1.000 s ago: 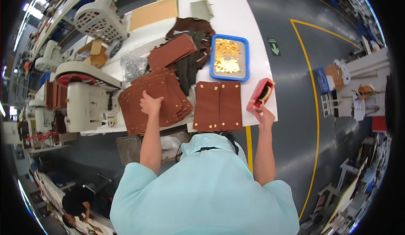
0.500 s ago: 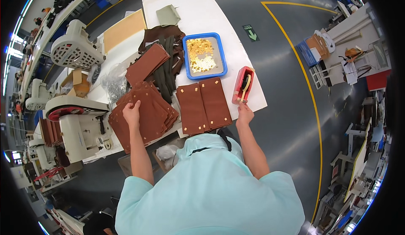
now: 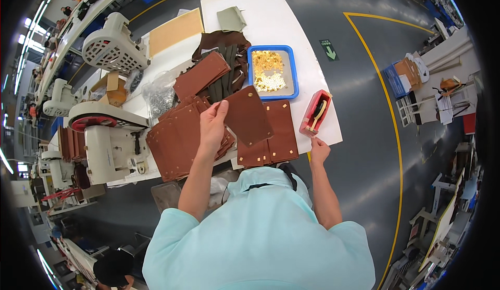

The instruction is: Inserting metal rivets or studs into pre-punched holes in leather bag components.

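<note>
My left hand (image 3: 212, 125) pinches the edge of a brown leather panel (image 3: 250, 115), lifted and tilted. Small round metal studs show near its corners. Under it lie two brown panels side by side, the right one (image 3: 282, 128) marked with small tan tape squares; the lifted piece covers much of the left one. Left of my hand spreads a stack of brown leather panels (image 3: 174, 144). My right hand (image 3: 320, 150) is closed at the near end of a red tape dispenser (image 3: 315, 114); what its fingertips hold, if anything, is too small to tell.
A blue tray (image 3: 296, 71) of gold-coloured metal pieces stands beyond the panels on the white table (image 3: 312, 66). Dark strips (image 3: 223, 84), a brown leather bundle (image 3: 202, 75) and a plastic bag (image 3: 159, 97) lie left of it. White machines (image 3: 112, 152) line the left side.
My left hand has lifted a panel off the left stack and carried it right, over the paired panels. My right hand has drawn slightly towards me at the dispenser's end. The view has shifted.
</note>
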Demonstrator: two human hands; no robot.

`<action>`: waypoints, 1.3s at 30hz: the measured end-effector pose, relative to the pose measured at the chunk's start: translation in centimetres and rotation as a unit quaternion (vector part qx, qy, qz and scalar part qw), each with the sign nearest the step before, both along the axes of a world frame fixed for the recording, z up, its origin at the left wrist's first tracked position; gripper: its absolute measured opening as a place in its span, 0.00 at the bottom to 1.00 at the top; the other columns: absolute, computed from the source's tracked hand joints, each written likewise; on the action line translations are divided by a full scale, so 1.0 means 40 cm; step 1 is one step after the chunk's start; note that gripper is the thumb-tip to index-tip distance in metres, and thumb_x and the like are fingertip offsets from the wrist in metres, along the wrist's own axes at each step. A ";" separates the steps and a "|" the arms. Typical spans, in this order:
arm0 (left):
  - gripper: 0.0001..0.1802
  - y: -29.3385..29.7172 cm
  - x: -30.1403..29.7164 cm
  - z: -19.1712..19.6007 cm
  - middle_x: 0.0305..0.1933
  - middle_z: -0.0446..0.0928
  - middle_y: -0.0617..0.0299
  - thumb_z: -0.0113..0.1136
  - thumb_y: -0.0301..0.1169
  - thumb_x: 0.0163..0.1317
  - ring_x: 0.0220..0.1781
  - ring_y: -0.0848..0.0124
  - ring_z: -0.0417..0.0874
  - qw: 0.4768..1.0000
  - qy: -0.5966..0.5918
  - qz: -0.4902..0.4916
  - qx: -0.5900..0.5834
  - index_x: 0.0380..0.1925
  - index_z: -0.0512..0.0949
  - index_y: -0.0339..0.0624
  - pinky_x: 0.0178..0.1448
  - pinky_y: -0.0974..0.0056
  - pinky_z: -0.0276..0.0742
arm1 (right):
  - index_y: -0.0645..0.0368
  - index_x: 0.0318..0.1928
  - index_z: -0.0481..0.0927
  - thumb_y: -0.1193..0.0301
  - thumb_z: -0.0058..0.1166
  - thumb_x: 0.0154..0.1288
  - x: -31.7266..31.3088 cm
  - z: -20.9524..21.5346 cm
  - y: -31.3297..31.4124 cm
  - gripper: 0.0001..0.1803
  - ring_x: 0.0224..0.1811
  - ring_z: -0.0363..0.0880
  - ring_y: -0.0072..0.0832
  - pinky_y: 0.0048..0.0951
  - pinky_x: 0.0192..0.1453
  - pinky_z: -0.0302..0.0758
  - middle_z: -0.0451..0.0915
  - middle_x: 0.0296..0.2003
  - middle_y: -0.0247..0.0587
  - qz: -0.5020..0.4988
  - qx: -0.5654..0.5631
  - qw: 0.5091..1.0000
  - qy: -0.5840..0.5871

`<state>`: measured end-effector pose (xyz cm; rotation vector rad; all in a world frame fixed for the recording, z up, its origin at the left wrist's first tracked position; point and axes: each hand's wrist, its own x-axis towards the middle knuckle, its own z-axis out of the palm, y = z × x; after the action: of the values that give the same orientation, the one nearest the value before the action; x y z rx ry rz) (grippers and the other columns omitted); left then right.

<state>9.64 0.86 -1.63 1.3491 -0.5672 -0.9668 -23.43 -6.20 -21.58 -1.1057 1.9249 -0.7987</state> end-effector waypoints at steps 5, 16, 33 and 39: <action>0.13 -0.017 -0.072 0.015 0.35 0.84 0.62 0.62 0.32 0.67 0.33 0.80 0.80 0.997 -0.046 -0.024 0.050 0.40 0.84 0.29 0.39 0.73 0.76 | 0.64 0.40 0.82 0.69 0.60 0.67 0.164 0.376 0.027 0.09 0.28 0.81 0.20 0.18 0.34 0.78 0.83 0.30 0.37 0.097 -0.035 0.945 -0.309; 0.17 0.011 -0.178 0.082 0.26 0.74 0.75 0.54 0.37 0.74 0.30 0.85 0.67 0.991 0.031 -0.133 0.015 0.33 0.81 0.33 0.33 0.75 0.66 | 0.64 0.39 0.80 0.69 0.58 0.70 0.285 0.519 0.086 0.10 0.31 0.83 0.21 0.21 0.34 0.81 0.83 0.31 0.38 0.286 0.014 0.880 -0.379; 0.17 0.023 -0.196 0.084 0.30 0.81 0.61 0.52 0.34 0.74 0.32 0.75 0.80 0.984 0.033 -0.175 0.005 0.35 0.81 0.29 0.40 0.69 0.77 | 0.68 0.36 0.79 0.73 0.59 0.69 0.291 0.516 0.086 0.08 0.27 0.79 0.18 0.21 0.32 0.76 0.83 0.28 0.38 0.239 -0.024 0.866 -0.439; 0.18 0.028 -0.189 0.075 0.32 0.82 0.64 0.51 0.34 0.74 0.33 0.79 0.78 0.983 0.002 -0.183 0.008 0.35 0.83 0.30 0.40 0.71 0.77 | 0.68 0.34 0.82 0.68 0.64 0.65 0.289 0.523 0.077 0.13 0.28 0.82 0.19 0.19 0.35 0.81 0.84 0.28 0.39 0.258 -0.016 0.915 -0.309</action>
<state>2.09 1.99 1.38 1.2802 -0.8236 -1.2724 -11.87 -3.10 -0.66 -1.1345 1.0322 -0.7559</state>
